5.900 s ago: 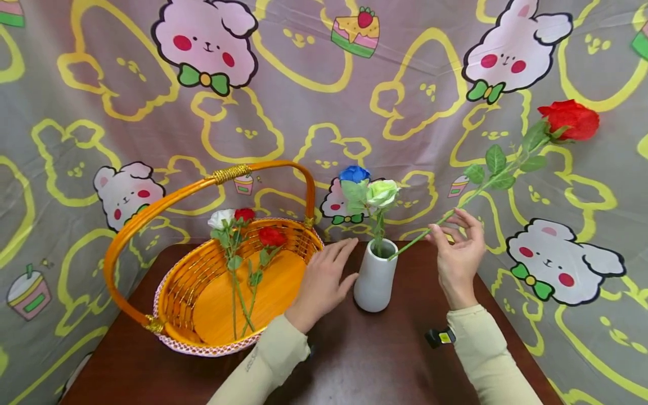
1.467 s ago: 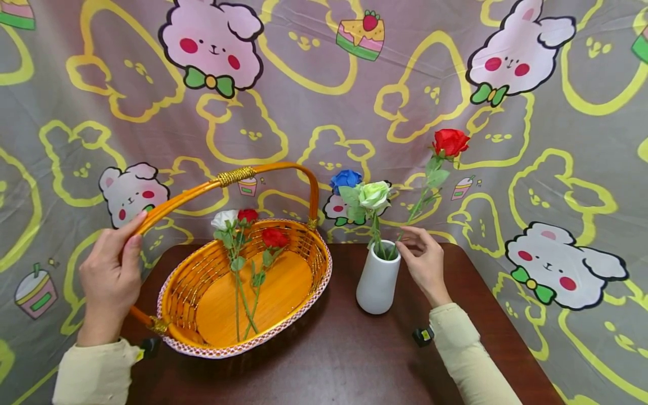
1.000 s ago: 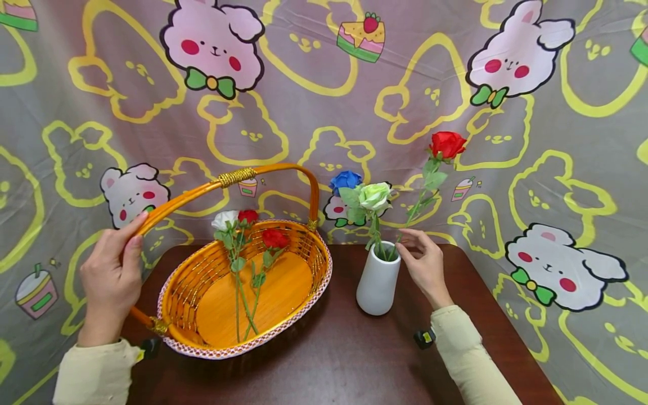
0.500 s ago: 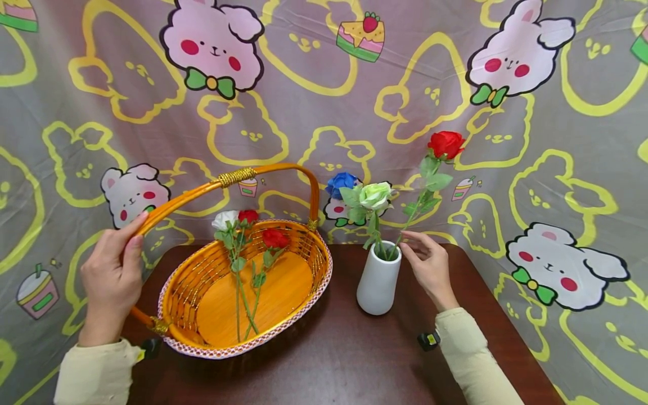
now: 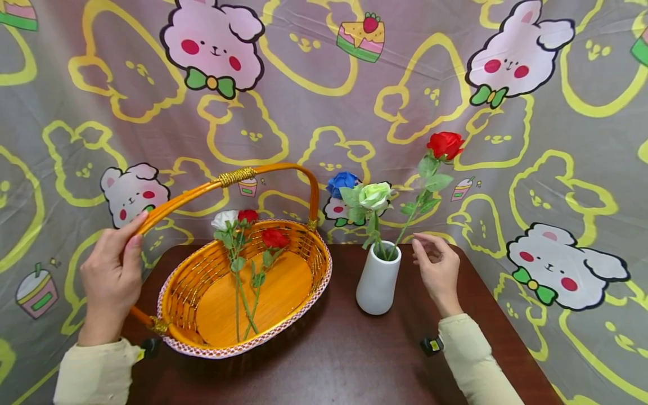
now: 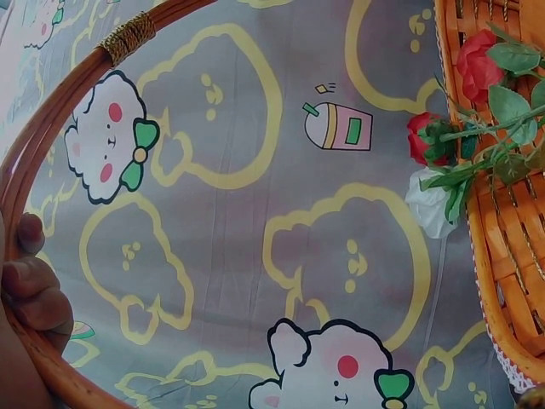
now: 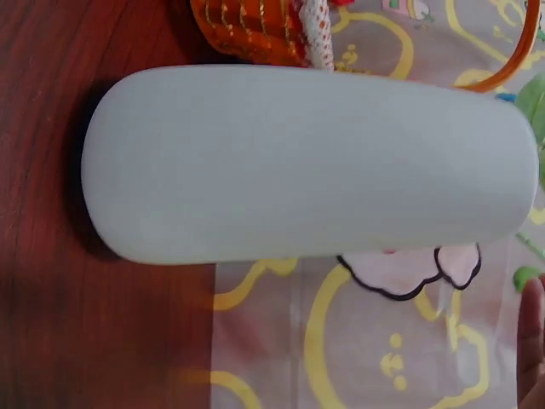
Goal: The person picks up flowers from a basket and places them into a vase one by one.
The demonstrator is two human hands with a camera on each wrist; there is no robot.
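Observation:
My left hand (image 5: 111, 275) grips the left side of the arched handle (image 5: 174, 207) of an orange wicker basket (image 5: 243, 350); in the left wrist view the curled fingers (image 6: 38, 294) wrap round it. Just right of a white vase (image 5: 377, 287), my right hand (image 5: 439, 270) hovers with loosely bent fingers, holding nothing and apart from the stem. The vase holds a long-stemmed red rose (image 5: 445, 145) leaning right, a pale green rose (image 5: 374, 196) and a blue rose (image 5: 342, 184). In the right wrist view the upright vase (image 7: 306, 166) fills the middle.
Inside the basket lie a white rose (image 5: 225, 219) and two red roses, one of them a red rose (image 5: 274, 238) on the right. Both vessels stand on a dark brown table (image 5: 344, 360). A patterned cloth (image 5: 314, 101) hangs close behind.
Earlier my right hand put the red rose's stem into the vase, and my left hand went to the basket handle. Now the right hand has let go of the stem and drawn back rightward.

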